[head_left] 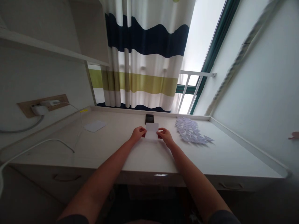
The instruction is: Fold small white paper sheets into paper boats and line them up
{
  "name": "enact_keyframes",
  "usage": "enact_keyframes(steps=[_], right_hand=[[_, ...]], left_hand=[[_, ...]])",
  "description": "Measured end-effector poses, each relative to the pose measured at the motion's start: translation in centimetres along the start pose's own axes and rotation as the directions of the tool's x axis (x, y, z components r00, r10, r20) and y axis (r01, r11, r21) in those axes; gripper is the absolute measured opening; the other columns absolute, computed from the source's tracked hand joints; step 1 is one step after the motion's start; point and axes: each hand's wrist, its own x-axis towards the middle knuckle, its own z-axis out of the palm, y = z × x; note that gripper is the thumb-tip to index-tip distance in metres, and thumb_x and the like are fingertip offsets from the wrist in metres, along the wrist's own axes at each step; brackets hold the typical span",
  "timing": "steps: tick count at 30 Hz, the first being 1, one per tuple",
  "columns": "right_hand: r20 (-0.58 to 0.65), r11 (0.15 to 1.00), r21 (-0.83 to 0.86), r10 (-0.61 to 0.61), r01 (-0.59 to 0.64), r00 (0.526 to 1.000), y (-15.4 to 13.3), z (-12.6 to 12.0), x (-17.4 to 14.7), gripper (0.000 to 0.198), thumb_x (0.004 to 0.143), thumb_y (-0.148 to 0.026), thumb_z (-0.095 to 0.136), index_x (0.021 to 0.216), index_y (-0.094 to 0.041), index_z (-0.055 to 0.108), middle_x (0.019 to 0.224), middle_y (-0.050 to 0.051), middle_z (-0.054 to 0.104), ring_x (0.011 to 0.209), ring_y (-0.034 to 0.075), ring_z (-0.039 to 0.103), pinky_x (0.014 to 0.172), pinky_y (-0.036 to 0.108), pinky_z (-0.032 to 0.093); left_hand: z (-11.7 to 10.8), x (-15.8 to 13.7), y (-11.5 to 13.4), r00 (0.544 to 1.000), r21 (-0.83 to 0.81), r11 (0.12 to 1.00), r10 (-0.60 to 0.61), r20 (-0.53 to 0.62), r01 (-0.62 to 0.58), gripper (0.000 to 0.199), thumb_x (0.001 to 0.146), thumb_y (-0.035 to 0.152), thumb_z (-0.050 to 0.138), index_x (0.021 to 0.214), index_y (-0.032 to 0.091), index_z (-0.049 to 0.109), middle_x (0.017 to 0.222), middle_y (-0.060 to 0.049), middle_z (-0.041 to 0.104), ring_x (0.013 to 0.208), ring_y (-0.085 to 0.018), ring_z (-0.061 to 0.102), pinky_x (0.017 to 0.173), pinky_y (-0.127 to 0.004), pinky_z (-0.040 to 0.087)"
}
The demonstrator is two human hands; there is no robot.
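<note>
Head view:
Left hand (138,133): pinching left edge of white paper sheet (152,130).
Right hand (165,135): pinching right edge of same sheet.
Sheet: held just above white desk (116,149), mid-desk, near dark phone (149,118).
Right of hands: pile of folded paper pieces (191,130).
Left: loose white sheet (95,126), wall charger (38,109), striped curtain (144,56) behind.

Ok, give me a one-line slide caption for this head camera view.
Both hands, left hand and right hand, hold a white sheet of paper over a desk, folded paper pieces alongside.
</note>
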Motion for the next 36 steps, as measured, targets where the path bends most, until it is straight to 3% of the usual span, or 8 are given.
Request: enact_keyframes(steps=[8, 12, 20, 24, 31, 36], right_hand=[[0.071, 0.998, 0.045, -0.038, 0.035, 0.997, 0.3, 0.6, -2.0, 0.024, 0.051, -0.026, 0.067, 0.071, -0.018, 0.057, 0.048, -0.006, 0.051, 0.047, 0.007, 0.047, 0.052, 0.023, 0.042], [0.125, 0.995, 0.062, -0.081, 0.074, 0.989, 0.3, 0.6, -2.2, 0.022, 0.054, -0.025, 0.063, 0.074, -0.018, 0.062, 0.054, -0.004, 0.053, 0.051, 0.007, 0.048, 0.053, 0.022, 0.040], [0.201, 0.989, 0.101, -0.128, 0.110, 0.971, -0.3, 1.2, -2.8, 0.014, 0.056, -0.019, 0.055, 0.067, -0.018, 0.065, 0.068, 0.000, 0.060, 0.062, 0.009, 0.051, 0.059, 0.023, 0.042], [0.209, 0.987, 0.066, -0.158, 0.147, 0.965, -0.4, 1.3, -3.0, 0.017, 0.058, -0.018, 0.052, 0.068, -0.017, 0.065, 0.076, 0.003, 0.063, 0.066, 0.011, 0.052, 0.060, 0.025, 0.043], [0.218, 0.987, -0.041, -0.140, 0.152, 0.966, -0.2, 1.4, -2.8, 0.017, 0.062, -0.026, 0.057, 0.077, -0.018, 0.063, 0.066, 0.000, 0.060, 0.059, 0.010, 0.054, 0.055, 0.024, 0.043], [0.225, 0.982, -0.113, -0.120, 0.148, 0.967, 0.1, 1.5, -2.4, 0.023, 0.058, -0.030, 0.065, 0.074, -0.015, 0.062, 0.061, 0.000, 0.059, 0.054, 0.009, 0.050, 0.049, 0.021, 0.040]], left_hand=[[-1.1, -2.7, 0.1, 0.999, -0.099, 0.995, 0.031, 0.038, -0.027, 0.028, 0.050, 0.025, 0.069, 0.070, 0.014, 0.053, 0.056, 0.002, 0.056, 0.052, -0.009, 0.053, 0.058, -0.026, 0.045], [-1.3, -3.0, 0.4, 0.995, -0.089, 0.996, 0.039, 0.092, -0.031, 0.027, 0.053, 0.024, 0.065, 0.077, 0.014, 0.059, 0.067, -0.001, 0.060, 0.059, -0.010, 0.055, 0.062, -0.026, 0.044], [-1.5, -2.4, 0.3, 0.990, -0.124, 0.992, 0.042, 0.137, -0.025, 0.014, 0.056, 0.016, 0.053, 0.067, 0.013, 0.061, 0.068, -0.003, 0.058, 0.066, -0.012, 0.054, 0.062, -0.026, 0.046], [-1.3, -2.7, 0.5, 0.989, -0.118, 0.992, 0.051, 0.141, -0.034, 0.015, 0.061, 0.022, 0.053, 0.069, 0.012, 0.060, 0.074, -0.004, 0.055, 0.068, -0.013, 0.052, 0.059, -0.026, 0.047], [-1.0, -3.3, 1.0, 0.983, -0.004, 0.987, 0.159, 0.096, -0.159, 0.046, 0.058, 0.017, 0.061, 0.102, 0.019, 0.050, 0.079, 0.000, 0.052, 0.065, -0.010, 0.053, 0.055, -0.021, 0.045], [-0.7, -3.1, 0.8, 0.956, 0.064, 0.968, 0.229, 0.184, -0.244, 0.057, 0.058, 0.018, 0.063, 0.113, 0.018, 0.044, 0.069, 0.002, 0.054, 0.058, -0.008, 0.051, 0.050, -0.019, 0.041]])
